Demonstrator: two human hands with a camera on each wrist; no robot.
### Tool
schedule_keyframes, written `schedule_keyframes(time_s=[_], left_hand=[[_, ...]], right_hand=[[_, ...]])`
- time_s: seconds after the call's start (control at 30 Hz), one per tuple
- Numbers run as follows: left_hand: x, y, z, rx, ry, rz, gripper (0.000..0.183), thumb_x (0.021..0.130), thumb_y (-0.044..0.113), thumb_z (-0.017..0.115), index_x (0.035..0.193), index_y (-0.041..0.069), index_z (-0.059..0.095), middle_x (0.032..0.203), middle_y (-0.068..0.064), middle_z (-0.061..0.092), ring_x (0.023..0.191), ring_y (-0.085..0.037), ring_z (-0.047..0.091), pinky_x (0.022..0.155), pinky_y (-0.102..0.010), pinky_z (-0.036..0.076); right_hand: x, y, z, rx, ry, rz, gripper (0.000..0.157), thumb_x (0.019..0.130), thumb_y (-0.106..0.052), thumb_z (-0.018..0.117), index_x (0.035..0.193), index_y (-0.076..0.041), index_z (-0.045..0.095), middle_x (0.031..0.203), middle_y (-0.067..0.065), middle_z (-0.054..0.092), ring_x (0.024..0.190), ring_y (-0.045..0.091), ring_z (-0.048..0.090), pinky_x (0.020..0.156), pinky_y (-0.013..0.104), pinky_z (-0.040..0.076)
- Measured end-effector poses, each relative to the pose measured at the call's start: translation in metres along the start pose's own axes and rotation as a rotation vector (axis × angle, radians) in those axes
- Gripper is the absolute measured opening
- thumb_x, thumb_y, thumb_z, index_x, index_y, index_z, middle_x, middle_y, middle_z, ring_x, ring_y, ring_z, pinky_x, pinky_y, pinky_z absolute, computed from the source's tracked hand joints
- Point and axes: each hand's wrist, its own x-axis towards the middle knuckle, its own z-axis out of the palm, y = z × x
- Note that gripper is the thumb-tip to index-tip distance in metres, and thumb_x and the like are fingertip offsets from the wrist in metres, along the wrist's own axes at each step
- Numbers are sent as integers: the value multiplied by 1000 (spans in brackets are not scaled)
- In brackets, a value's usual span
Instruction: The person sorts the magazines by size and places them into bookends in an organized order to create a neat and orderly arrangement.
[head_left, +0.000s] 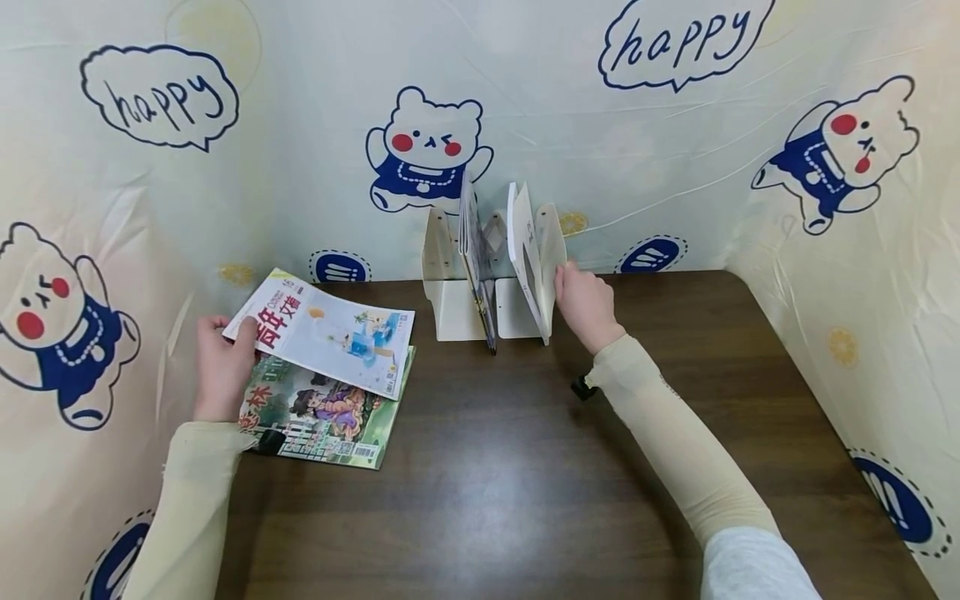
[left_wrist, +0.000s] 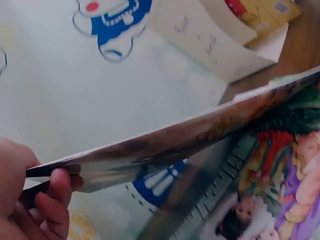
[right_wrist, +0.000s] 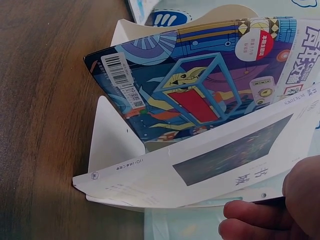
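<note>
At the left, my left hand pinches the left end of a white-covered magazine, thumb on top. The magazine is lifted and tilted over a green illustrated magazine lying on the table. At the back middle stands a white book rack. My right hand grips the rack's right end panel between thumb and fingers. A colourful blue magazine leans in one section of the rack. A white book leans in the other, near the right hand.
The dark wooden table reaches back to a printed cloth wall close behind the rack. More cloth hangs along both sides. Dark wrist straps show at both wrists.
</note>
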Motion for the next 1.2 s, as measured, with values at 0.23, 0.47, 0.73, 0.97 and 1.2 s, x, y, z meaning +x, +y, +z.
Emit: schedule_keyframes(time_s=[0.23,0.47,0.73,0.97,1.2], left_hand=[[-15,30,13,150,74,199,17,103,22,57,104,19,40,93,-1,54,62,-6,58,48,-16,47],[-35,59,31,217,206,509,15,100,16,60,104,7,48,75,7,55,54,3,51,48,-11,38],[-48,63,47,174,78,488,29,100,14,57,121,-5,57,97,-10,71,70,3,57,54,-9,42],[-50,53,52,242,34,510,43,108,25,48,124,-11,64,113,-29,72,78,-8,62,60,-12,40],[-51,46,55,282,93,639,43,108,22,47,118,-12,69,103,-33,73,77,-47,70,62,-13,36]], right_hand=[[0,0,0,1,-2,5,39,113,-28,38,97,2,58,77,25,69,69,46,69,57,57,55],[0,0,0,12,-1,0,38,113,-27,39,96,2,57,74,23,67,67,45,69,55,56,54],[0,1,-1,22,-9,5,38,113,-27,38,97,2,57,75,23,67,66,44,68,55,56,54],[-2,0,0,19,-10,11,39,113,-27,38,95,1,56,75,24,67,67,45,69,55,56,54],[-2,-1,-1,23,3,2,38,113,-27,38,94,1,56,76,25,68,67,46,68,56,57,54]])
